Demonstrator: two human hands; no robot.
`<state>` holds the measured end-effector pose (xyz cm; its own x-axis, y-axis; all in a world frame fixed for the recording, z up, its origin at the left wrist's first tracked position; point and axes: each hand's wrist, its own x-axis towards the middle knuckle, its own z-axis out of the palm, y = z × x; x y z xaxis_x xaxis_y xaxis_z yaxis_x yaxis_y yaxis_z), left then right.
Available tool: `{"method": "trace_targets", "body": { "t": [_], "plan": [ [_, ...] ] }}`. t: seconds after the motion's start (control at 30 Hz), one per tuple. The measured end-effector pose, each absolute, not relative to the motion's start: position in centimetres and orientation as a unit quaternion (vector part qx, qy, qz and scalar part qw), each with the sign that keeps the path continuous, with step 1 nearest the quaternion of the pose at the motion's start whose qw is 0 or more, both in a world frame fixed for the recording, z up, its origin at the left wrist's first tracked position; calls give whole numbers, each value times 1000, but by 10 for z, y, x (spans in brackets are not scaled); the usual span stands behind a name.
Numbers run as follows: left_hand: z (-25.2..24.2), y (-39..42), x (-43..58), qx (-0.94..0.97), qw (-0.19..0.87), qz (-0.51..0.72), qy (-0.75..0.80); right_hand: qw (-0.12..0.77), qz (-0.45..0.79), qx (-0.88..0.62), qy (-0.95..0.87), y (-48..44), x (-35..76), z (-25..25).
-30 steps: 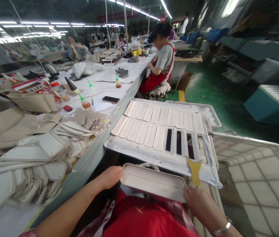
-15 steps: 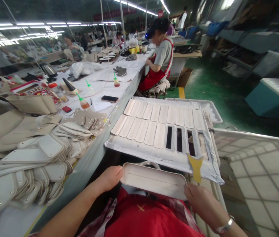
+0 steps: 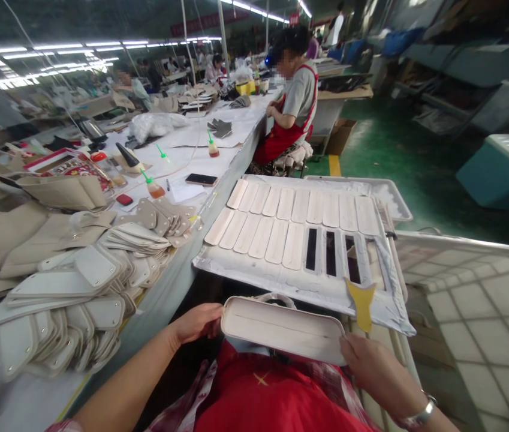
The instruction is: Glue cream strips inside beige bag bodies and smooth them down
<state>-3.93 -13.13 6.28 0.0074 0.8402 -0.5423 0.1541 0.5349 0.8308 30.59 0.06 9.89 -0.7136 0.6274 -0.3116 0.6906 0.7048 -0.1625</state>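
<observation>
A long, shallow off-white tray-like piece [image 3: 281, 330] with rounded corners and a raised rim hangs in front of the red apron. My left hand [image 3: 200, 322] pinches its left end, and my right hand [image 3: 366, 359] grips its right end. Just beyond it lies a white covered board [image 3: 245, 268] bearing two rows of similar shallow pieces [image 3: 292, 246]. Dark slots show in the board's near right part. A yellow flat tool [image 3: 362, 305] rests over its front edge, close to my right hand.
Stacked beige panels [image 3: 63, 282] cover the near left of the long table [image 3: 231, 171]. Glue bottles [image 3: 153, 187] and a phone [image 3: 201, 179] lie farther along. A person [image 3: 297, 96] sits beyond the board; a white crate [image 3: 483, 246] stands at right.
The view has shifted slightly. Fingers of my left hand show more spread below the left end of the piece, which both hands still hold.
</observation>
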Motion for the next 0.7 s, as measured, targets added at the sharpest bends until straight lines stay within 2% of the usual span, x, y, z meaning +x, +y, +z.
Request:
{"method": "trace_targets", "body": {
  "t": [0.13,0.3,0.37,0.47,0.5,0.57,0.63,0.7],
  "plan": [
    [54,-128,-36,365,594,297,653,98,-176,402,893,1,305,96],
    [57,-124,-33,366,551,288,692,98,-188,366,906,3,305,95],
    [63,-123,-33,375,547,277,695,85,-275,434,853,3,305,100],
    [74,-116,-35,407,547,214,700,69,-471,541,694,3,307,106],
    [78,-113,-35,439,521,158,714,63,-524,558,640,3,309,106],
    [86,-107,-27,543,404,98,730,38,-589,580,561,5,313,103],
    [95,-103,-5,636,266,94,718,15,-610,584,535,4,317,99],
    [102,-102,30,705,186,120,674,9,-597,573,560,2,319,94]
  ]
}}
